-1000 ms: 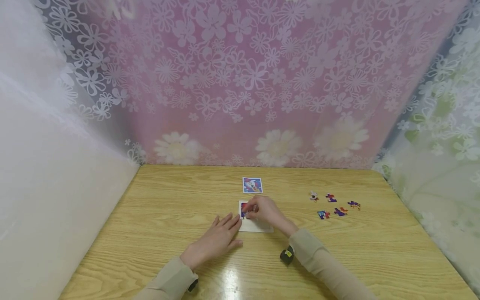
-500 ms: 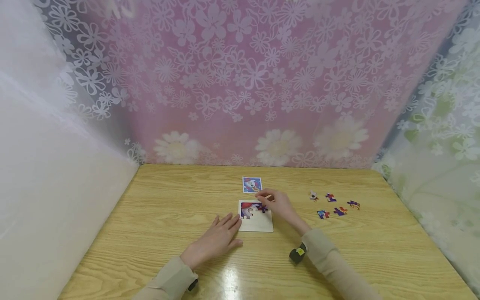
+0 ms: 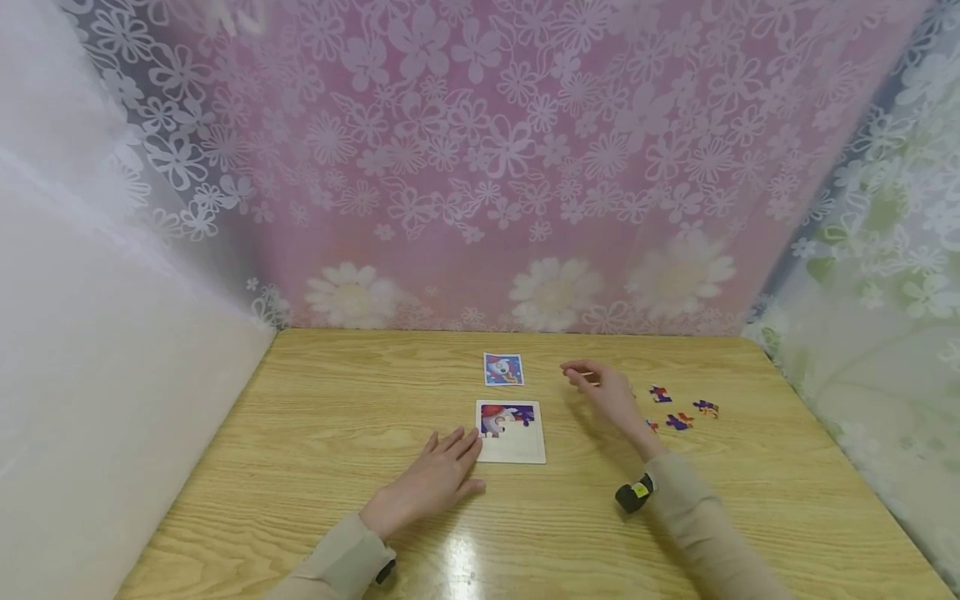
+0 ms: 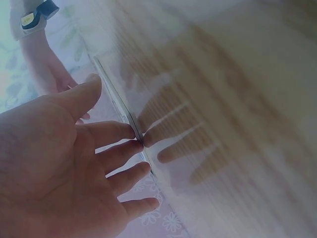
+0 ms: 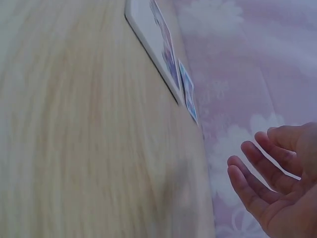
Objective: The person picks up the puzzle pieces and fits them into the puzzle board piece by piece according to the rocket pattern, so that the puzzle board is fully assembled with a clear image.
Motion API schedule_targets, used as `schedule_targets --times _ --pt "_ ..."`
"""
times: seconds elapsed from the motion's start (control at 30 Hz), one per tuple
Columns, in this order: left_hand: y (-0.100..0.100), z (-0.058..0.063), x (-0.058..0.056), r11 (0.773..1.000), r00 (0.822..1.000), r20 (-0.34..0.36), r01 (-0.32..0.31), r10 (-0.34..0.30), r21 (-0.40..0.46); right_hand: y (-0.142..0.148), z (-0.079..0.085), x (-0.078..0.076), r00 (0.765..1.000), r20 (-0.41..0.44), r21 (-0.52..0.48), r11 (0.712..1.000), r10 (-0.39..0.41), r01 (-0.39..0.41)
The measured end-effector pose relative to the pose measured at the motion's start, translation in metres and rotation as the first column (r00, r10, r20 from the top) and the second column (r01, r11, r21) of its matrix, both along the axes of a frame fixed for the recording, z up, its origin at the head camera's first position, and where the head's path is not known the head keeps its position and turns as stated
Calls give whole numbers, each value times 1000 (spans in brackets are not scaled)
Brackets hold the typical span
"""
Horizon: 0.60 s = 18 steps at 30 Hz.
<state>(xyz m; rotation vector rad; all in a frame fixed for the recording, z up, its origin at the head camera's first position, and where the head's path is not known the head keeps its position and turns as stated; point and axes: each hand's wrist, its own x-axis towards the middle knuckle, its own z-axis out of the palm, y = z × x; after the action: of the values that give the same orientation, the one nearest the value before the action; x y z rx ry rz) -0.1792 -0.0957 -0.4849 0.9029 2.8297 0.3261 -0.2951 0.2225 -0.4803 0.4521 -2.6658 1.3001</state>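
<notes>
A white puzzle board (image 3: 517, 450) lies mid-table, with joined jigsaw pieces (image 3: 495, 414) filling its upper left and top edge. My left hand (image 3: 433, 483) rests flat with straight fingers, its fingertips at the board's left edge; the left wrist view shows those fingertips along the edge too. Raised over the table to the right of the board, my right hand (image 3: 606, 398) has relaxed, slightly bent fingers and holds nothing, as the right wrist view (image 5: 277, 173) shows. Loose jigsaw pieces (image 3: 680, 422) lie beyond it on the right, some partly hidden behind the hand and wrist.
A small picture card (image 3: 503, 369) of a white cartoon animal lies behind the board. The wooden table (image 3: 315, 400) ends at a pink flowered backdrop (image 3: 450, 208), with pale panels at both sides. A dark wrist device (image 3: 634, 493) sits at the right cuff.
My right hand has left the board and moved right, away from the piece at its top right, uncovering the joined pieces. The left hand has stayed in place.
</notes>
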Motion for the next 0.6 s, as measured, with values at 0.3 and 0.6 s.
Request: schedule_targets --times 0.3,0.6 --pt "1 0 -1 1000 1000 -6 5 -5 -12 50 5 -3 997 -9 93 993 -70 71" --pt "0 1 0 1000 1000 -5 3 -3 0 78 -1 -8 995 -11 262 960 -98 97"
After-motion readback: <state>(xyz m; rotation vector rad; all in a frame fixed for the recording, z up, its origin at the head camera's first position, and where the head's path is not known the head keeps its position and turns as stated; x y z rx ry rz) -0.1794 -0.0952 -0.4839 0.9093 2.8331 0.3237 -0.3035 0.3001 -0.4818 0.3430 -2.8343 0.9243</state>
